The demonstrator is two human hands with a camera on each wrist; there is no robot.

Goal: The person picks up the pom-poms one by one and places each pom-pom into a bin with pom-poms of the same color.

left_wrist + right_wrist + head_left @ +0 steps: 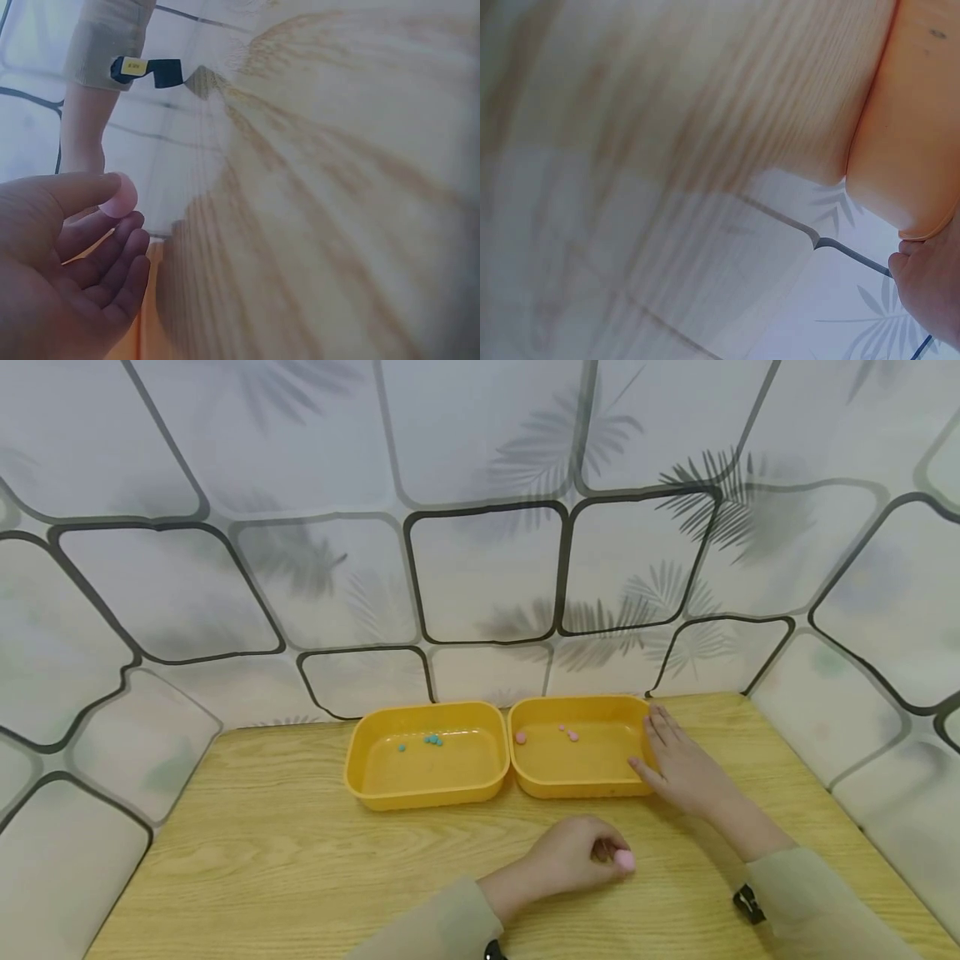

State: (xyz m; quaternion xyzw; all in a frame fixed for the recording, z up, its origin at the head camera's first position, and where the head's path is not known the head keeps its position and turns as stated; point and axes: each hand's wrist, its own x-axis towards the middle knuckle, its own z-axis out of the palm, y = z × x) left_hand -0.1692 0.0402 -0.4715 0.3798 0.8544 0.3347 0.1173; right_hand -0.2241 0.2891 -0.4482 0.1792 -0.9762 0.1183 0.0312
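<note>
In the head view my left hand (573, 856) pinches a round pink ball (625, 860) between thumb and fingertip, low over the table in front of the trays. The left wrist view shows the same ball (119, 196) at the thumb tip, with the other fingers loosely bent. My right hand (686, 768) rests at the right end of the right yellow tray (585, 788), its fingers straight along the rim and the thumb pointing over the inside. A few smaller pink balls (573, 737) lie in that tray.
Touching it on the left is a second yellow tray (427, 797) holding several small teal balls (433, 739). Both trays stand at the back of the wood-grain table (285, 860), close to a patterned wall covering (487, 577) that also closes off the sides.
</note>
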